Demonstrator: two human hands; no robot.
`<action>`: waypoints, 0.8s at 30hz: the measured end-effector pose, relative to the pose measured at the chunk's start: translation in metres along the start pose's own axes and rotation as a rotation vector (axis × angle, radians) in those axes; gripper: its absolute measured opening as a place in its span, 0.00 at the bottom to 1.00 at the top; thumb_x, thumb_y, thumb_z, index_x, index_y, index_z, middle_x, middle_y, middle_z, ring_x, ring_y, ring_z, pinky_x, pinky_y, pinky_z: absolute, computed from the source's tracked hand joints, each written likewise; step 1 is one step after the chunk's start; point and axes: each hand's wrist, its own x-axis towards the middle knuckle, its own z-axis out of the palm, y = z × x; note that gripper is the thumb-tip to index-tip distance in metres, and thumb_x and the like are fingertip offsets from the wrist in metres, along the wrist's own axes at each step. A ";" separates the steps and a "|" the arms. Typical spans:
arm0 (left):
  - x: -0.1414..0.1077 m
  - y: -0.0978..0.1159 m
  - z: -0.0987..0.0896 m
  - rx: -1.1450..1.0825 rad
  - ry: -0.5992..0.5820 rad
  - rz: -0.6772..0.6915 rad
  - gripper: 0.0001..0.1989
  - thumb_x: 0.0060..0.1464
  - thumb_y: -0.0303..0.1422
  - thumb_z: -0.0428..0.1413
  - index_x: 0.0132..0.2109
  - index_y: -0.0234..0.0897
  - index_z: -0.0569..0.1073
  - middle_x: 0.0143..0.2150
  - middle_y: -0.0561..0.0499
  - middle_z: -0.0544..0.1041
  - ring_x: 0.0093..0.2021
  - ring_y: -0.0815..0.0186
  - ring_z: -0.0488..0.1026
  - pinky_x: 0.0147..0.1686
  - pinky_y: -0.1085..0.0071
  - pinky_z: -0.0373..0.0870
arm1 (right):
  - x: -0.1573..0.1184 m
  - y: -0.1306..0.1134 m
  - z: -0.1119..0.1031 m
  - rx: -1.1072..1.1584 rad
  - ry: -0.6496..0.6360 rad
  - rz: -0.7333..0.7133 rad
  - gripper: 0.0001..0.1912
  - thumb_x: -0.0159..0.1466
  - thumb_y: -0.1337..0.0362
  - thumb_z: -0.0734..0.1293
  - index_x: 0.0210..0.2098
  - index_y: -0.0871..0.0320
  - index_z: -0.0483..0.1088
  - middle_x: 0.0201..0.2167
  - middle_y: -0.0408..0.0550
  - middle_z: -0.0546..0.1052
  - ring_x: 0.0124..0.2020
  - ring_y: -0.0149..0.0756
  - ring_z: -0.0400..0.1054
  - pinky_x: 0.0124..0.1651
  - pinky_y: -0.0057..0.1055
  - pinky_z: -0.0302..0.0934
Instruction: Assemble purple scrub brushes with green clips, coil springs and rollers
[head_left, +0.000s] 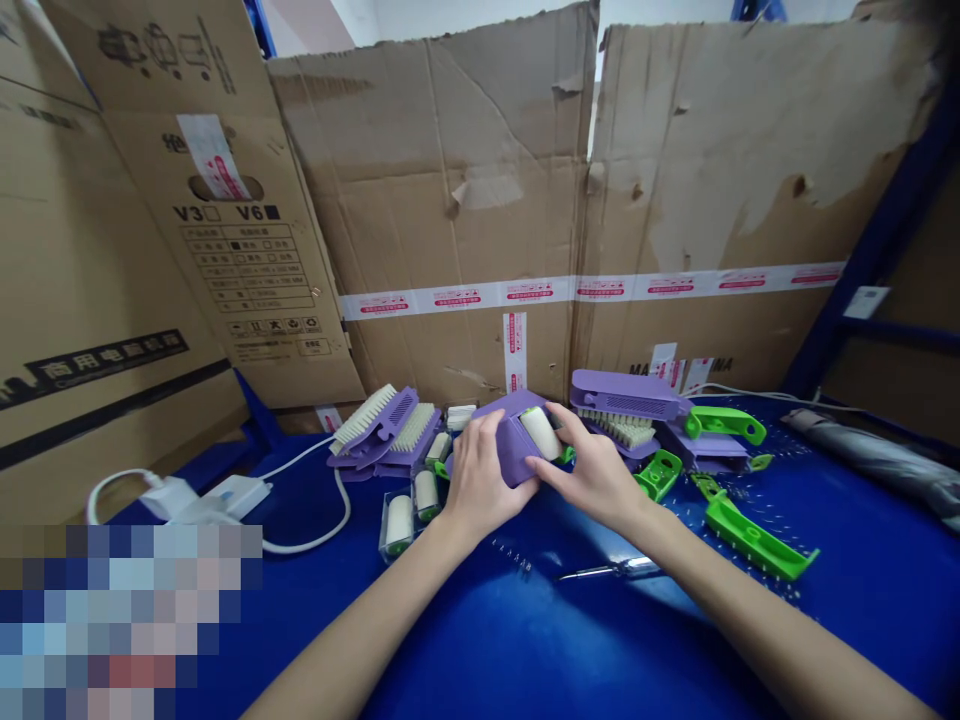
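My left hand (476, 480) is wrapped round a purple plastic housing (511, 450) in the middle of the blue table. Between the thumb and fingers of my right hand (596, 470) is a white roller (540, 432) with a green end, which sits against the housing; whether it is seated cannot be seen. Left of my hands stand several more white rollers (426, 495), one in a clear box (398, 525). Purple brushes with pale bristles (412, 428) lie behind them. More purple brush parts (626, 393) are stacked beyond my right hand, beside green plastic handles (754, 535).
A screwdriver (626, 569) and small screws (514, 555) lie in front of my hands. More screws are scattered round the green handles. A white power strip (199, 500) with cables is at left, a plastic-wrapped bundle (877, 460) at right. Cardboard sheets (450, 220) wall the back.
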 end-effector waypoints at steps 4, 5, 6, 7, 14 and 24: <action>0.003 0.008 -0.005 -0.008 -0.045 -0.011 0.34 0.46 0.33 0.57 0.59 0.36 0.53 0.50 0.40 0.63 0.51 0.53 0.62 0.48 0.57 0.64 | -0.002 0.000 0.004 -0.093 0.095 -0.047 0.31 0.60 0.58 0.63 0.60 0.60 0.51 0.39 0.56 0.76 0.38 0.46 0.72 0.38 0.40 0.66; 0.003 0.010 -0.005 0.004 -0.048 -0.021 0.34 0.46 0.32 0.57 0.59 0.36 0.52 0.50 0.40 0.63 0.51 0.53 0.62 0.48 0.57 0.64 | -0.003 -0.001 0.005 -0.113 0.097 -0.067 0.31 0.61 0.59 0.62 0.60 0.60 0.51 0.39 0.56 0.76 0.38 0.46 0.72 0.38 0.39 0.66; 0.003 0.012 -0.006 0.023 -0.048 -0.030 0.35 0.45 0.31 0.57 0.59 0.35 0.53 0.49 0.40 0.63 0.50 0.53 0.63 0.47 0.56 0.65 | -0.004 -0.002 0.006 -0.136 0.101 -0.094 0.30 0.61 0.59 0.62 0.60 0.60 0.52 0.39 0.56 0.76 0.38 0.45 0.72 0.38 0.39 0.66; 0.003 0.014 -0.006 0.046 -0.047 -0.031 0.35 0.44 0.30 0.57 0.59 0.36 0.53 0.49 0.40 0.63 0.49 0.53 0.63 0.46 0.56 0.65 | -0.004 -0.004 0.007 -0.162 0.107 -0.131 0.29 0.61 0.60 0.62 0.60 0.60 0.52 0.40 0.56 0.76 0.38 0.45 0.72 0.38 0.40 0.66; 0.003 0.023 -0.014 -0.002 0.030 0.048 0.28 0.48 0.21 0.49 0.57 0.39 0.58 0.51 0.42 0.66 0.50 0.56 0.64 0.49 0.57 0.64 | -0.006 -0.015 0.010 -0.196 0.180 -0.294 0.31 0.62 0.61 0.62 0.61 0.62 0.48 0.39 0.55 0.76 0.38 0.44 0.71 0.43 0.43 0.63; 0.008 0.005 -0.022 -0.203 0.057 0.087 0.34 0.42 0.40 0.63 0.54 0.38 0.59 0.49 0.43 0.70 0.50 0.56 0.69 0.49 0.58 0.67 | -0.004 0.004 -0.001 0.042 0.012 -0.355 0.48 0.52 0.51 0.71 0.63 0.58 0.45 0.57 0.59 0.62 0.59 0.49 0.56 0.57 0.48 0.56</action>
